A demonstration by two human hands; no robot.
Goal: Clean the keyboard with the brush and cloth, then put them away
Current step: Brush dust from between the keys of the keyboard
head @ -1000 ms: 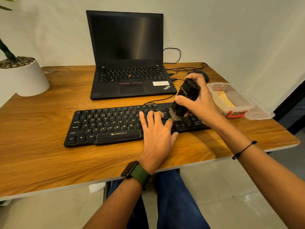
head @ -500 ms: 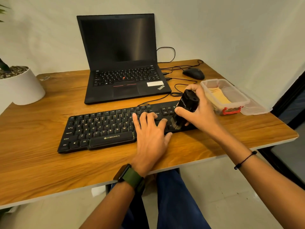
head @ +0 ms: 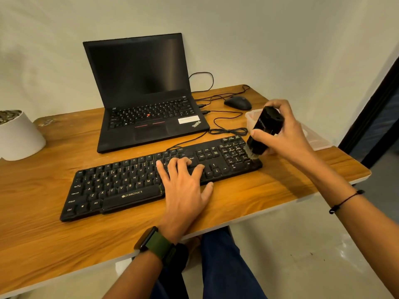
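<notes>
A black keyboard is lying across a wooden desk, its long axis running left to right and slightly away toward the right. It is being steadied by the left hand, which is resting flat on the keys right of centre, fingers straight and spread, nothing grasped. A chunky black brush is being gripped by the right hand, fingers and thumb wrapped round its body; the brush is tilted, bristles down and to the left, touching the number pad at the keyboard's far right end. The right hand is therefore the nearer one to that end, and the unswept keys are judged to lie leftward along the long axis (toward the resting left hand). A clear plastic box is partly hidden behind the brush hand; the cloth cannot be made out.
</notes>
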